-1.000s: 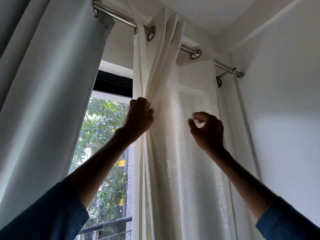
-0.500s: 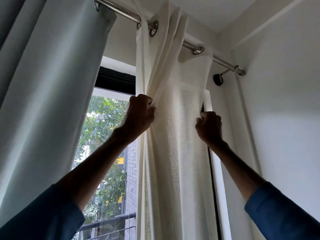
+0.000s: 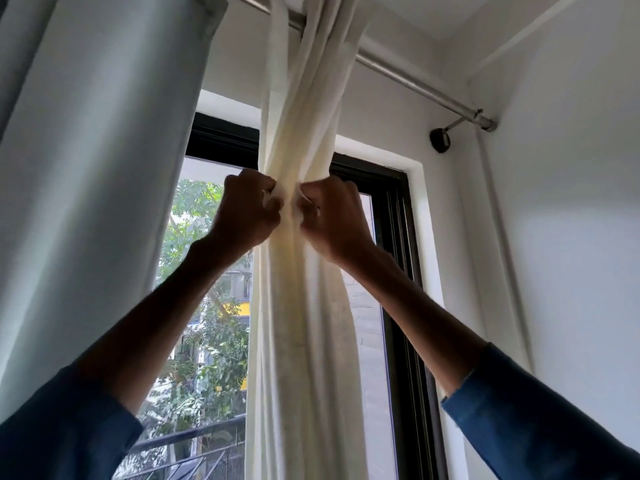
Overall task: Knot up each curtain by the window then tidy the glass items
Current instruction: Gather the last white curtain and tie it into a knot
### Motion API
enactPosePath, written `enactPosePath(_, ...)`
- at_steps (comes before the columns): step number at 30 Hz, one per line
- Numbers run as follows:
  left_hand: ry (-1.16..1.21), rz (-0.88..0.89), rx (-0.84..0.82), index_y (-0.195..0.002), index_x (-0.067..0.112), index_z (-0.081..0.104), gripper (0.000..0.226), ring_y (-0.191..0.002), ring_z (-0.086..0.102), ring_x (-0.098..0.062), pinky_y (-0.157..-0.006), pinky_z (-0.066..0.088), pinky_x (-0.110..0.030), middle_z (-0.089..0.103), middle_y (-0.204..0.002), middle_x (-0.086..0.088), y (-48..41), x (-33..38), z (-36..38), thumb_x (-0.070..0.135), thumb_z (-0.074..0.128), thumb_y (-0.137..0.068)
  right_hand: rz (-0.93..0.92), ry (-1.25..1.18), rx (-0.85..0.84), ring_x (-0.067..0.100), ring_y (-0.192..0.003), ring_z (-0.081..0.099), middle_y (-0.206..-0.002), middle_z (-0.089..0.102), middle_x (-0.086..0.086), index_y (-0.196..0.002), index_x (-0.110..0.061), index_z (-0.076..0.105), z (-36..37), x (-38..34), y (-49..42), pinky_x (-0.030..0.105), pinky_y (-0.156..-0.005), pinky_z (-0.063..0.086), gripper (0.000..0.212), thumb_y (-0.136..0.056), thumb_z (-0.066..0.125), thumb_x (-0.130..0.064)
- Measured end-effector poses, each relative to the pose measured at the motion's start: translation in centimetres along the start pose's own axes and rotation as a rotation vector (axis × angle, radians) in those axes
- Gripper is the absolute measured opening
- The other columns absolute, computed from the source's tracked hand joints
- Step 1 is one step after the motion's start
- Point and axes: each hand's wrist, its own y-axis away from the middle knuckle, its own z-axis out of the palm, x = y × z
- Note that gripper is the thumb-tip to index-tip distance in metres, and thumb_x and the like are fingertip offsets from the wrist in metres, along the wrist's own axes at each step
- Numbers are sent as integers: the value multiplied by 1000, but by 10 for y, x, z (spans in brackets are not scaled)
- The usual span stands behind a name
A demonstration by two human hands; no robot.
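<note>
While I hold both arms up at the window, left grip (image 3: pixel 247 211): fingers curled tight, clamped on a bunch of the cream curtain (image 3: pixel 304 341).
Right grip (image 3: pixel 334 220): clamped on the same fabric, its knuckles just beside the left grip's, with a narrow fold of cloth between them.
Cream curtain: gathered into one thick rope that runs between my two grips; above them it spreads up to the rod, and below them it hangs straight down out of view.
Knot: I cannot tell whether one is formed, because my fists cover that stretch.
Curtain rod (image 3: pixel 415 77): above both grips, slanting down to the right to a dark wall bracket (image 3: pixel 440 140).
Window frame (image 3: pixel 401 271): black, behind the grips and out past the right one.
Grey-blue curtain (image 3: pixel 104 168): well to the left of the left grip, hanging in long folds.
Sleeves: left sleeve (image 3: pixel 62 427) and right sleeve (image 3: pixel 540 420), both blue, far below the grips at the lower corners.
Outside: green trees (image 3: pixel 207 358) and a railing (image 3: pixel 187 438), seen through the glass below the left grip.
</note>
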Motion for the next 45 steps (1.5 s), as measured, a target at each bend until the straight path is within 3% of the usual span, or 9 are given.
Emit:
enactPosePath(7, 17, 91, 48, -52, 8, 37, 33, -43, 28, -11, -52, 35, -41, 31, -48, -2, 5, 28, 1, 5, 60, -76, 88, 298, 26, 39, -62, 63, -72, 70, 17, -86, -10, 74, -39, 56, 36, 29, -57, 48, 29, -76, 55, 10)
enactPosePath(12, 37, 33, 4, -58, 10, 41, 28, -50, 42, -20, -62, 47, -40, 45, -50, -4, 39, 46, 24, 7, 58, -79, 199, 212, 156, 10, -42, 28, -45, 24, 2, -71, 1, 55, -55, 68, 65, 6, -47, 26, 19, -78, 49, 17)
enactPosePath(20, 45, -21, -39, -67, 12, 48, 16, -61, 52, -28, -74, 43, -45, 52, -58, -2, 88, 58, 39, 14, 57, -81, 144, -2, 143, 15, -44, 30, -51, 35, 8, -64, -14, 47, -26, 48, 102, 23, -47, 23, 33, -91, 60, 0)
enactPosePath(25, 178, -7, -16, -67, 11, 51, 18, -58, 58, -30, -72, 51, -38, 51, -54, -1, 97, 62, 35, 12, 55, -85, 89, -154, 114, 9, -67, 73, -82, 78, 5, -106, -14, 77, -8, 26, 122, 34, -60, 60, 15, -93, 69, -12)
enactPosePath(30, 230, -4, 33, -63, 6, 34, 29, -54, 33, -35, -58, 44, -46, 34, -55, -20, 97, 70, 35, 11, 46, -89, 128, -300, 151, 5, -88, 74, -98, 78, -2, -108, -11, 77, -12, 14, 129, 32, -72, 63, 17, -91, 74, -12)
enactPosePath(34, 296, -65, 49, -73, 15, 49, 28, -54, 46, -27, -59, 35, -32, 38, -49, 2, 99, 77, 36, 21, 48, -100, 125, -350, 109, -6, -94, 70, -103, 72, -12, -113, -8, 75, -19, 10, 134, 15, -80, 57, 26, -88, 75, -3)
enactPosePath(38, 428, -256, 92, -117, 13, 41, 51, -59, 48, -20, -59, 38, -32, 44, -67, 9, 97, 83, 38, 38, 71, -85, 137, -394, 33, -2, -92, 72, -99, 75, -10, -110, -8, 76, -20, 11, 141, 20, -80, 60, 24, -90, 67, -1)
enactPosePath(41, 489, -425, 113, -122, 5, 33, 66, -78, 45, -18, -69, 35, -24, 36, -83, 17, 89, 81, 41, 23, 79, -77, 278, -529, 49, 7, -86, 76, -93, 78, -2, -107, -4, 76, -22, 16, 141, 27, -80, 62, 21, -91, 63, 2)
enactPosePath(45, 373, -528, -122, -98, 12, 48, 31, -84, 53, -22, -58, 38, -28, 47, -81, 6, 83, 70, 43, 27, 69, -81, 477, -705, 149, 23, -86, 77, -89, 78, 10, -103, 3, 71, -20, 38, 131, 46, -83, 62, 15, -89, 67, 3)
